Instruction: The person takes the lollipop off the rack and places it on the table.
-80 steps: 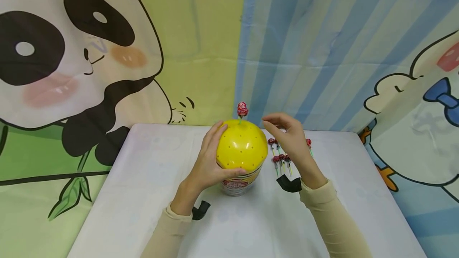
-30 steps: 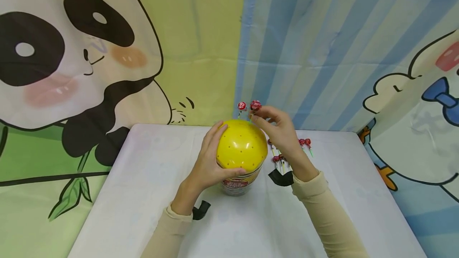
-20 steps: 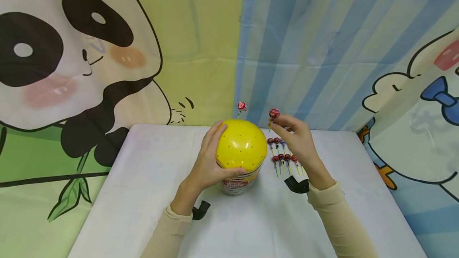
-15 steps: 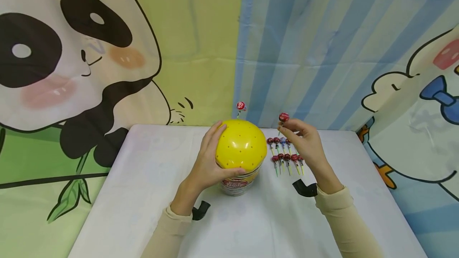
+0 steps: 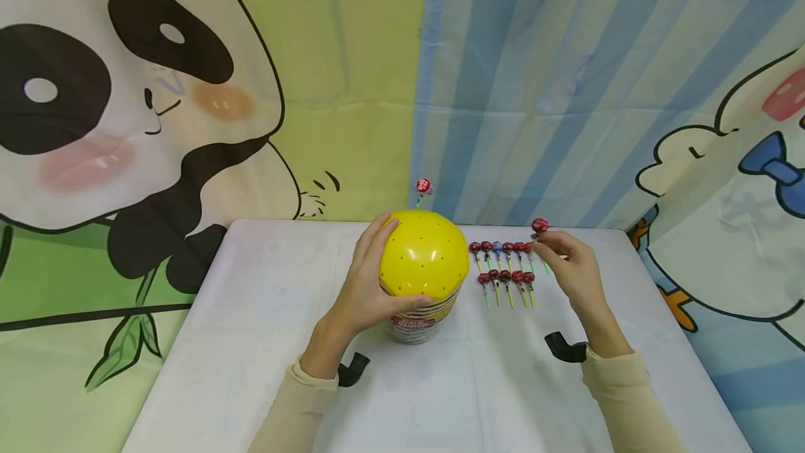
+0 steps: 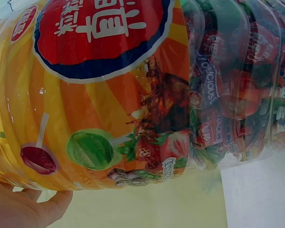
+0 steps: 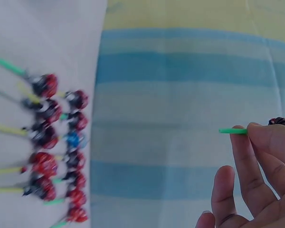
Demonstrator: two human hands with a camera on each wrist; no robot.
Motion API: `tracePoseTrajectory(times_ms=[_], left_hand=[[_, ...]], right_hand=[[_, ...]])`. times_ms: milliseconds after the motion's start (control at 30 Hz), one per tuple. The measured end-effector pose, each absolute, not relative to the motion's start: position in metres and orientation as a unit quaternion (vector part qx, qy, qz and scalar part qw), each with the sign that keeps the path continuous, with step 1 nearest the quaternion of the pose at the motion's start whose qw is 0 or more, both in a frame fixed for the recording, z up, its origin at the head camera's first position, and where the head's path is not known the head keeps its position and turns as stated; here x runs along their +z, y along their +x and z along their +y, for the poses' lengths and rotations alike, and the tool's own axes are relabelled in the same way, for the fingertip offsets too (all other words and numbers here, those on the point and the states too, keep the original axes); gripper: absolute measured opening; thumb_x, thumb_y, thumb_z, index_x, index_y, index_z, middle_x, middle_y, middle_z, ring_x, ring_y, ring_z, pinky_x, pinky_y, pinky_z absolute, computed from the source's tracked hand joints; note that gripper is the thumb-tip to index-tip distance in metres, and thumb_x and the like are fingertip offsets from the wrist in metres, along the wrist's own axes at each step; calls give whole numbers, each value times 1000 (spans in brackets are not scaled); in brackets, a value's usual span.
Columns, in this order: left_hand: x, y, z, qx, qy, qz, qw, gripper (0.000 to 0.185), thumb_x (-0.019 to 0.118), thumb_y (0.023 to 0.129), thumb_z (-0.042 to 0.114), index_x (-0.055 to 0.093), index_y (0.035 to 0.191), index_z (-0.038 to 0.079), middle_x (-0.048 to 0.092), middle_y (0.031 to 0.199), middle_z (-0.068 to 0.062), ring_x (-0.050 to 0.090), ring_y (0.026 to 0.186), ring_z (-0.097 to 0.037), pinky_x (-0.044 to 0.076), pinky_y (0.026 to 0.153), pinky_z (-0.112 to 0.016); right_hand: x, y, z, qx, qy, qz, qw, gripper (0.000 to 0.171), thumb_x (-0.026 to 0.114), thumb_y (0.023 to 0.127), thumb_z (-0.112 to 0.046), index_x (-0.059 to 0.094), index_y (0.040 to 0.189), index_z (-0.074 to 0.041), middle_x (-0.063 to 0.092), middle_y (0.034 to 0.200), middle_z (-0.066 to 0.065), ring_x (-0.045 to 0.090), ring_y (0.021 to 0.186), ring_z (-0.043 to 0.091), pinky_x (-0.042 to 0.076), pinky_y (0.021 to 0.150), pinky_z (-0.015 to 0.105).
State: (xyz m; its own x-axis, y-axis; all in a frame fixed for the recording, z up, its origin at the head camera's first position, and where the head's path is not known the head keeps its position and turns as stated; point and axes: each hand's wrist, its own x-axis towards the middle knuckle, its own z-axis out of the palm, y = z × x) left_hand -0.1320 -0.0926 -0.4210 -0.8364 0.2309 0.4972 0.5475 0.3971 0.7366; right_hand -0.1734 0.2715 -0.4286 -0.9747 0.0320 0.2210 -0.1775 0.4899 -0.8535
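On the desk [image 5: 251, 341], the left hand [image 5: 361, 285] wraps around one candy jar [image 5: 423, 278] with a yellow domed lid; a single lollipop [image 5: 423, 187] stands upright in the lid. Beside the jar lie ten lollipops [image 5: 503, 272] in two rows, sticks pointing toward the person. Just past them, the right hand [image 5: 569, 268] pinches one lollipop [image 5: 539, 226], head up.
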Motion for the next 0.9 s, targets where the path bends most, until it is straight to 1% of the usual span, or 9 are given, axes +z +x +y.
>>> tracePoseTrajectory(times_ms=[100, 200, 300, 467, 567, 700, 767, 900], left_hand=[[-421, -132, -92, -496, -237, -820, 159, 119, 95, 62, 43, 27, 158, 28, 17, 163, 2, 31, 141, -27, 43, 102, -56], [-421, -132, -92, -494, -236, -821, 159, 119, 95, 62, 43, 26, 158, 29, 16, 163, 3, 32, 141, -27, 43, 102, -55], [-421, -132, -92, -492, -236, -823, 159, 119, 95, 63, 44, 25, 158, 30, 15, 163, 5, 32, 141, -26, 43, 102, -55], [-422, -133, -93, -492, -238, -822, 162, 118, 94, 63, 44, 26, 158, 29, 15, 163, 4, 31, 141, -26, 43, 102, -55], [-422, -133, -93, -493, -239, -821, 162, 118, 95, 63, 44, 26, 158, 28, 16, 164, 2, 30, 142, -26, 43, 102, -56], [-421, -133, -93, -493, -232, -824, 155, 118, 94, 64, 44, 25, 158, 33, 15, 164, 5, 30, 141, -24, 43, 102, -54], [-421, -133, -92, -493, -229, -826, 153, 118, 94, 64, 44, 24, 158, 34, 14, 163, 8, 30, 141, -23, 43, 102, -54], [-421, -132, -92, -493, -228, -826, 152, 118, 94, 64, 45, 24, 158, 34, 14, 163, 8, 31, 141, -23, 44, 102, -53]], right_hand=[[-443, -173, 284, 493, 17, -864, 96, 39, 66, 98, -32, 67, 122, -1, 65, 116, 6, 57, 98, 8, 44, 82, 37], [-458, -173, 297, 482, -12, -873, 77, 41, 66, 99, -32, 66, 125, 0, 66, 117, 12, 57, 97, 7, 45, 82, 37], [-474, -174, 311, 468, -40, -881, 50, 40, 65, 100, -31, 66, 125, 0, 68, 114, 17, 58, 95, 9, 46, 81, 37], [-500, -179, 327, 445, -75, -892, 0, 40, 64, 100, -30, 65, 126, 0, 70, 109, 15, 58, 95, 18, 46, 77, 36], [-512, -182, 332, 428, -89, -899, -13, 37, 65, 99, -29, 67, 123, 0, 70, 106, 13, 58, 94, 21, 46, 74, 35], [-524, -183, 336, 400, -100, -911, -28, 32, 66, 98, -24, 69, 117, 2, 69, 104, 14, 59, 92, 26, 47, 71, 35], [-529, -183, 337, 393, -107, -913, -41, 30, 67, 97, -23, 70, 114, 2, 69, 105, 16, 59, 94, 29, 47, 72, 36], [-538, -183, 338, 377, -116, -917, -63, 28, 68, 96, -24, 70, 110, 1, 68, 104, 16, 58, 97, 33, 45, 76, 41]])
